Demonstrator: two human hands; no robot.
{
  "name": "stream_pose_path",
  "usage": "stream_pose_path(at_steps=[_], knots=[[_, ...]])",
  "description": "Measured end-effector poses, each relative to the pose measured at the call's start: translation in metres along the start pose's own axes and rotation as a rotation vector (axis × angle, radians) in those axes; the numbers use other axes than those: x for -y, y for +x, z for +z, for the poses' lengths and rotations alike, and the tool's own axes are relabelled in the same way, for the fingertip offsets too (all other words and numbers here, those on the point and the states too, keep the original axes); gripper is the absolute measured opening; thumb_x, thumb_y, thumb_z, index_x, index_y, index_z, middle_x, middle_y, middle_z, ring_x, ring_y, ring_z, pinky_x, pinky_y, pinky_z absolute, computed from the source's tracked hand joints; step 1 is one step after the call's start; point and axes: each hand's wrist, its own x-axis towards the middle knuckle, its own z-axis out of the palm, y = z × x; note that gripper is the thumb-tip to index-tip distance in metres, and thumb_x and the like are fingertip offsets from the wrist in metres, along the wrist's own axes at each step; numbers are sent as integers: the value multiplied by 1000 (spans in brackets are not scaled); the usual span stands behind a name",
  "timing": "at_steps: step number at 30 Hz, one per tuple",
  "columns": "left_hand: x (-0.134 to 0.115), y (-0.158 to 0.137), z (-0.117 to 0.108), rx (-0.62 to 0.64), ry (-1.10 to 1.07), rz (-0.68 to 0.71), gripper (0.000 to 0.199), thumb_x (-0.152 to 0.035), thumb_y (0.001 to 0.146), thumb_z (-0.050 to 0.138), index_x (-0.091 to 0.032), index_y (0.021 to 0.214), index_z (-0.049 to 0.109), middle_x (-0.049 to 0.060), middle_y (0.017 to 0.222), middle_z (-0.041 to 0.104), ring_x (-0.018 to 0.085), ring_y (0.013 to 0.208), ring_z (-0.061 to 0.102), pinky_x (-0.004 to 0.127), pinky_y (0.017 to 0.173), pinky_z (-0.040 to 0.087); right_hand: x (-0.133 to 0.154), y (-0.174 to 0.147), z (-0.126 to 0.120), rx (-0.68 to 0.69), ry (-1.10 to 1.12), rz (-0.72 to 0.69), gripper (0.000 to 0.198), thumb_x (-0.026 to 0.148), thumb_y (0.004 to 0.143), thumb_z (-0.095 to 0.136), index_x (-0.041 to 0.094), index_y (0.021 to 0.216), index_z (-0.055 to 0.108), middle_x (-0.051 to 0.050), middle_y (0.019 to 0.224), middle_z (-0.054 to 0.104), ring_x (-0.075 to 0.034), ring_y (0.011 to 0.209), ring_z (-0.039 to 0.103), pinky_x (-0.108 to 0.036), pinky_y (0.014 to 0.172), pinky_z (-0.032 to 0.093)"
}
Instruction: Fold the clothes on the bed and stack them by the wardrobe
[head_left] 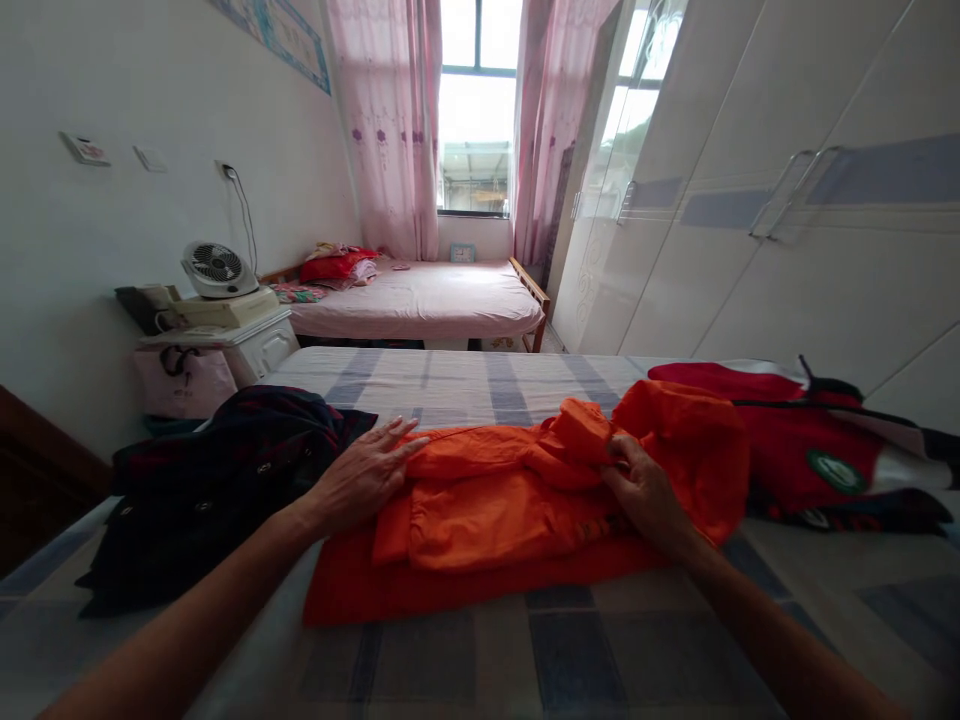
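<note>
An orange garment [480, 515] lies partly folded on the checked bed sheet, its right end bunched up. My left hand [369, 468] rests on the garment's left end, fingers stretched out flat. At the bunched part, my right hand [643, 490] pinches the orange fabric between thumb and fingers. Left of the garment is a dark garment [225, 480] with metal snaps, close beside my left forearm. To the right lies a red and white garment [810, 440] with a green round patch, touching or nearly touching the orange cloth.
The checked bed [427, 660] carries all the clothes. Beyond it stands a second bed [442, 300] with a pink sheet. A fan [220, 268] sits on a white cabinet [259, 340] at the left. White wardrobes [720, 250] line the right side.
</note>
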Motion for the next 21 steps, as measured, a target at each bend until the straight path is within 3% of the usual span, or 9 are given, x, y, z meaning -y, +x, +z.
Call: stream_pose_path(at_steps=[4, 8, 11, 14, 17, 21], knots=[[6, -1, 15, 143, -64, -64, 46, -37, 92, 31, -20, 128, 54, 11, 143, 44, 26, 135, 33, 49, 110, 25, 12, 0, 1, 32, 122, -140, 5, 18, 75, 46, 22, 77, 45, -3, 87, 59, -19, 84, 57, -30, 75, 44], [-14, 20, -7, 4, -192, -117, 52, -44, 92, 26, -18, 113, 65, 11, 133, 54, 25, 128, 43, 44, 110, 28, 24, -4, 0, 273, 131, -342, 15, 6, 70, 44, 21, 70, 49, -5, 111, 62, -21, 115, 52, -35, 97, 38], [-44, 54, -18, -52, -425, -145, 55, -48, 91, 26, -15, 124, 57, 12, 133, 55, 23, 123, 49, 36, 105, 35, 28, -4, -3, 389, 144, -373, 21, 3, 67, 43, 21, 70, 54, -4, 116, 63, -21, 119, 51, -37, 100, 37], [-63, 93, -8, -20, -489, -148, 54, -45, 89, 31, -13, 126, 54, 12, 137, 51, 24, 125, 47, 35, 105, 34, 20, 4, -8, 252, 153, -314, 25, 7, 73, 41, 22, 82, 58, -4, 117, 63, -19, 115, 55, -37, 97, 40], [-66, 125, 8, 5, -530, -147, 51, -39, 86, 36, -12, 125, 54, 13, 138, 50, 25, 131, 40, 36, 109, 28, 0, 22, -12, 69, 63, -245, 34, 8, 75, 37, 23, 94, 61, -4, 114, 64, -19, 113, 56, -36, 100, 39], [-61, 148, 17, 65, -600, -118, 46, -34, 77, 48, -15, 117, 60, 10, 126, 60, 24, 121, 50, 33, 102, 37, -32, 54, -9, 76, -167, -257, 52, 3, 70, 36, 21, 113, 59, -6, 123, 60, -18, 118, 52, -36, 104, 37]])
